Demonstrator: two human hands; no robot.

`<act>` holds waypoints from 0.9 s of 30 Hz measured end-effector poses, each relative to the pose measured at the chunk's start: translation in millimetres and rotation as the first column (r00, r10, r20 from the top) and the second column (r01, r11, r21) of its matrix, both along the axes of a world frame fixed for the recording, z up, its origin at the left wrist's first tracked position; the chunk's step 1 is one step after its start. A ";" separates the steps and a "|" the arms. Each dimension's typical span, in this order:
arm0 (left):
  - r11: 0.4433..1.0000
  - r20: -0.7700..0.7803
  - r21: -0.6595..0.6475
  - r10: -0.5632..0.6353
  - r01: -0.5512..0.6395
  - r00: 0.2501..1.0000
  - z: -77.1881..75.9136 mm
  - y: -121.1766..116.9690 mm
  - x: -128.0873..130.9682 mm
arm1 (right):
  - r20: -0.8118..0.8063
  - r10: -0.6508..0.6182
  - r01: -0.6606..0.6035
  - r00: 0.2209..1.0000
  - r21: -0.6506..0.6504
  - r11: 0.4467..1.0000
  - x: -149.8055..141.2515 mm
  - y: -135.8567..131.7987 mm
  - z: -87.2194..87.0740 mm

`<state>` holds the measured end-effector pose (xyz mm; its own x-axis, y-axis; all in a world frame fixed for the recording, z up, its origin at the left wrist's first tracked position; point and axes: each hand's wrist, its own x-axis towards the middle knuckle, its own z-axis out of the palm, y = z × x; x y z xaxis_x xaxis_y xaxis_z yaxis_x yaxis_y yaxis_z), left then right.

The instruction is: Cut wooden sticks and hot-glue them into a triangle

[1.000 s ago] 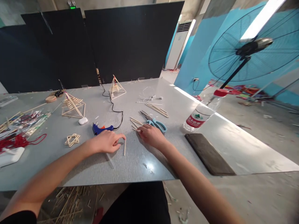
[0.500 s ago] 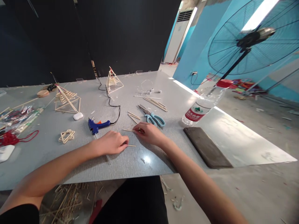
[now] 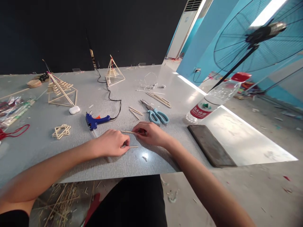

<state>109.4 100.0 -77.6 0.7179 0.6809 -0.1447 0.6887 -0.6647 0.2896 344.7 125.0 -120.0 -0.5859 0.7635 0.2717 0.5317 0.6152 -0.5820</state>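
1 near stick (image 3: 134, 147) pinched in our left hand (image 3: 115, 143), 1 far stick (image 3: 127, 132) in our right hand (image 3: 149, 132), centre frame. We should keep each grip light, sticks level with the tabletop (image 3: 161, 160).

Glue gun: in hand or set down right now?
Set down: the glue gun rests on the table, while the left hand and right hand hold sticks.

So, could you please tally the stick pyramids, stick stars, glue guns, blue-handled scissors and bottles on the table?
Stick pyramids: 2
Stick stars: 1
Glue guns: 1
Blue-handled scissors: 1
Bottles: 1
Total: 6
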 end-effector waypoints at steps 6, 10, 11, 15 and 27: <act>0.996 0.028 0.058 0.072 -0.073 0.997 6.7 2.8 -1.3 | -0.041 0.013 -0.014 0.999 -0.020 1.000 1.0 -0.2 -0.3; 0.972 0.081 0.142 0.176 -0.186 0.981 12.2 15.3 -4.7 | -0.195 -0.124 0.132 0.973 0.027 0.991 3.5 2.9 -1.4; 0.969 0.079 0.156 0.179 -0.189 0.981 12.5 19.3 -5.3 | -0.252 -0.187 0.200 0.950 0.027 0.979 4.5 4.1 -1.2; 0.984 0.001 0.160 0.083 -0.082 0.997 7.4 32.5 -3.5 | -0.464 -0.362 0.351 0.809 -0.113 0.929 9.4 9.9 0.5; 0.998 -0.097 0.016 0.070 -0.068 0.993 12.0 58.6 15.9 | -0.512 -0.435 0.334 0.740 -0.282 0.899 12.7 23.5 -11.5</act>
<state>125.3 158.7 -65.6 0.6521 0.7306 -0.2026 0.7576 -0.6177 0.2108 357.4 148.5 -131.5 -0.0204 0.9521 0.3051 0.2597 0.2997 -0.9180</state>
